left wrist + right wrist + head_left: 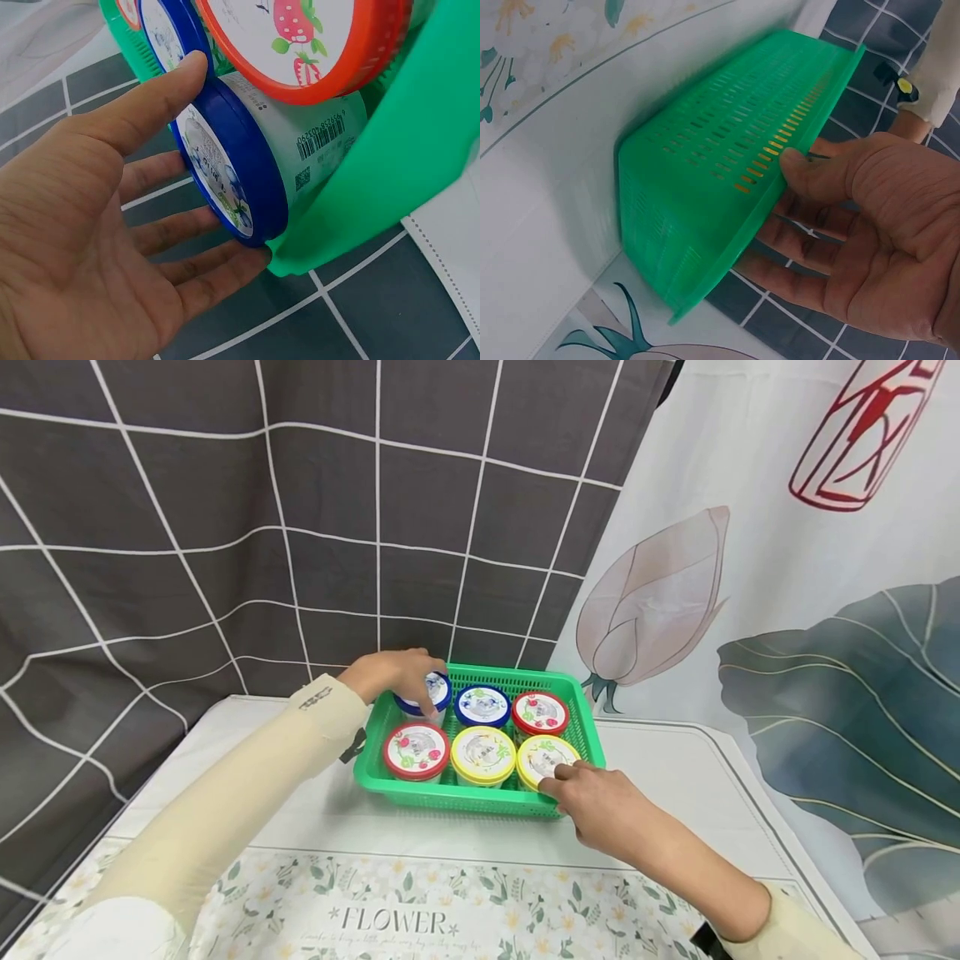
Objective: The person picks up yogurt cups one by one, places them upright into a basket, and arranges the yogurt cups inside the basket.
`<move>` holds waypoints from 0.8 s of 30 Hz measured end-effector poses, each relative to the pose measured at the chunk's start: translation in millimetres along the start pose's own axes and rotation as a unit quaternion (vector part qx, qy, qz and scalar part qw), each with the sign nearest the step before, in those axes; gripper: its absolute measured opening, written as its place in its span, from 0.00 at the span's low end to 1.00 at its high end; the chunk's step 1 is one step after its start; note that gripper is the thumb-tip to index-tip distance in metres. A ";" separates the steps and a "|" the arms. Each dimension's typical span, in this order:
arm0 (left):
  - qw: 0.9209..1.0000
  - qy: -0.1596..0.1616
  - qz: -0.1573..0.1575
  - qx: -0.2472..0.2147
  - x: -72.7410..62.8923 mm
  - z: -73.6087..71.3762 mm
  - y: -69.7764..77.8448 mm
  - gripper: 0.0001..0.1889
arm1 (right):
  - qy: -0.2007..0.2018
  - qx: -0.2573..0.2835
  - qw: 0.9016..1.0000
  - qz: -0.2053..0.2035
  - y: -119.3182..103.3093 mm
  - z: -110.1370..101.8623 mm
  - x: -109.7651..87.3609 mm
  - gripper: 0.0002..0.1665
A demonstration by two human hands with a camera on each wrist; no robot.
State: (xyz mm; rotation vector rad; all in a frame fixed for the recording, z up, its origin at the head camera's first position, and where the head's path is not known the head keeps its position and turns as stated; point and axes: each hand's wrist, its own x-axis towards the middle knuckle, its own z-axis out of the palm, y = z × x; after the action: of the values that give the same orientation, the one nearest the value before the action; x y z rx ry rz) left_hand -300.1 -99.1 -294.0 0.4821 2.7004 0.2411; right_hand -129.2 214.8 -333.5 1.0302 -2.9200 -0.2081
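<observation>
Tubs with printed lids stand in a green plastic basket [468, 802]: two blue, two red, two yellow. My left hand [401, 677] holds the back-left blue-lidded tub [225, 161] by its lid, thumb on one side and fingers spread round the other edge. My right hand [607, 806] is at the front-right corner, its fingertips on the lid of the front-right yellow-lidded tub [546, 756]. In the right wrist view, my thumb [795, 169] lies at the basket's rim; the tub and some fingertips are hidden behind it. Beside the left hand's tub is a red-lidded tub [417, 750].
The basket stands on a white table with a floral cloth [480, 902] along its front. A dark grid-patterned curtain [322, 527] hangs close behind it. To the right hangs a pale curtain [675, 610] with printed flowers and leaves.
</observation>
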 end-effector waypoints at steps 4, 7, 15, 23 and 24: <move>1.000 -0.003 -0.002 0.006 4.3 3.0 -1.9 0.47 | 0.007 -0.002 1.000 -0.005 -0.6 0.1 -0.3 0.15; 1.000 -0.006 -0.002 0.009 6.4 4.2 -2.7 0.48 | 0.009 -0.002 1.000 -0.006 -0.7 0.2 -0.3 0.15; 0.999 -0.029 -0.013 -0.004 10.8 7.8 -3.0 0.49 | 0.008 -0.001 1.000 -0.007 -1.0 0.7 0.0 0.15; 0.999 -0.040 -0.020 -0.005 13.9 10.8 2.6 0.50 | 0.004 0.000 1.000 -0.005 -1.1 -0.2 0.5 0.15; 0.999 -0.040 -0.021 -0.005 14.3 11.4 3.2 0.50 | 0.003 0.001 1.000 -0.004 -1.5 -0.5 0.5 0.15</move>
State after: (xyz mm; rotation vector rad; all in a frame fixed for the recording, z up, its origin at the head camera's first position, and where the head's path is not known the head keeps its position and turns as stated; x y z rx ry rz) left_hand -307.0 -89.9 -308.5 0.4239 2.6268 0.2185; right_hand -128.6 213.3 -333.2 1.0421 -2.9112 -0.2026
